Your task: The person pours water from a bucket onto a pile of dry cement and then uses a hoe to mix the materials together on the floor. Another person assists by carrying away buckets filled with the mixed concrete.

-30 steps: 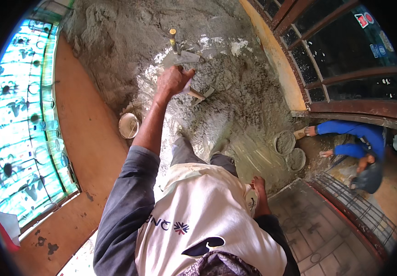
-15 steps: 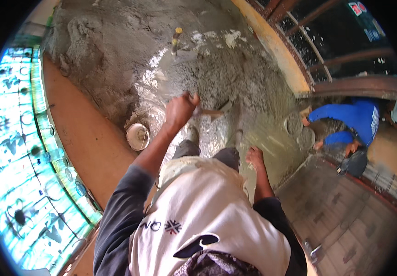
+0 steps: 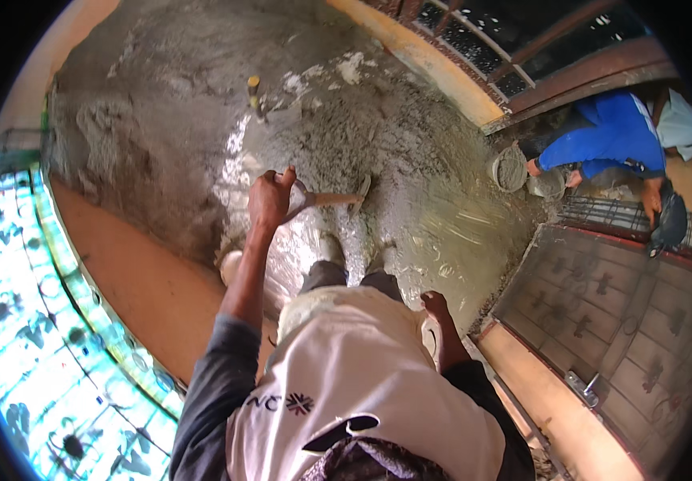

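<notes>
My left hand [image 3: 269, 200] is closed around the grey grip of a shovel [image 3: 338, 198]. Its short-looking wooden shaft runs right from my fist to a blade partly sunk in wet grey mortar [image 3: 326, 132] in front of my boots [image 3: 330, 248]. Beside my right hip hangs my right hand [image 3: 435, 306], low over the smoother wet floor. Its fingers look loosely curled and partly hidden, with nothing visible in them. Behind my left forearm only part of a white bucket [image 3: 231, 264] shows.
A co-worker in blue [image 3: 630, 132] bends at the right, hands at two mortar buckets [image 3: 509, 168]. A yellow-topped stub [image 3: 254, 86] stands up from the mortar. A barred window frame [image 3: 506, 56] lines the far right; an orange wall [image 3: 121, 248] and bright patterned window [image 3: 41, 321] border the left.
The view has turned, and the surroundings shift in the picture. My left hand and the shovel grip show farther left. My right hand has come closer to my side. The bucket is now mostly hidden.
</notes>
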Available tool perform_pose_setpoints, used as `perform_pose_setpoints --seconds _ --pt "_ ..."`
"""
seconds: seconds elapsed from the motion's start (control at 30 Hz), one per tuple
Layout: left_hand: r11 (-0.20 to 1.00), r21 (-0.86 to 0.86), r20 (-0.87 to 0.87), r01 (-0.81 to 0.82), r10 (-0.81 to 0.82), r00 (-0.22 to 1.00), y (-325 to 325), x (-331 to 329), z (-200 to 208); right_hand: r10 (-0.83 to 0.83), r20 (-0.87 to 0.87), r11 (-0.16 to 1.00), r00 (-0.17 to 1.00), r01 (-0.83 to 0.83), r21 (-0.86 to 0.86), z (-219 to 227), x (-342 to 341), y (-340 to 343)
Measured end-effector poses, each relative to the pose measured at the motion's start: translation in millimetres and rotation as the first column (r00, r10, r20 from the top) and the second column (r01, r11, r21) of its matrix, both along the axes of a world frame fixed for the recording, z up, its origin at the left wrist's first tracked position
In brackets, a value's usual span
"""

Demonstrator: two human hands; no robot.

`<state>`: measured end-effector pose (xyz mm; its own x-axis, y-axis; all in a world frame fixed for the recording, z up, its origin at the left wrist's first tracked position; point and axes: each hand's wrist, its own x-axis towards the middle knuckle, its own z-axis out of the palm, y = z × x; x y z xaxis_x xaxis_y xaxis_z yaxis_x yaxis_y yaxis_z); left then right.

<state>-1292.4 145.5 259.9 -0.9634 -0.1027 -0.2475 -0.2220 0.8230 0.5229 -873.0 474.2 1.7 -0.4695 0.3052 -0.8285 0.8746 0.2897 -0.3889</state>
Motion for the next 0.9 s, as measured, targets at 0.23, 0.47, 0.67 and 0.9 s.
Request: perform_pose_setpoints --seconds 0.23,0.47,0.67,0.9 --pt "0.958 -0.102 -0.185 0.268 -0.283 0.941 54 18 117 -0.392 0.055 0.914 0.918 0.396 -0.093 15 36 34" --pt "0.988 0.061 -0.153 0.14 -0.129 0.98 103 33 -5 -0.014 -0.165 0.999 0.986 0.022 0.048 12 15 68" --pt "0.93 -0.082 -0.203 0.359 -0.368 0.907 157 34 80 -0.257 -0.111 0.963 0.96 0.264 0.054 25 35 113" --pt "0.944 0.084 -0.14 0.32 -0.307 0.941 189 29 6 -0.121 -0.19 0.985 0.974 0.142 0.098 2 66 119"
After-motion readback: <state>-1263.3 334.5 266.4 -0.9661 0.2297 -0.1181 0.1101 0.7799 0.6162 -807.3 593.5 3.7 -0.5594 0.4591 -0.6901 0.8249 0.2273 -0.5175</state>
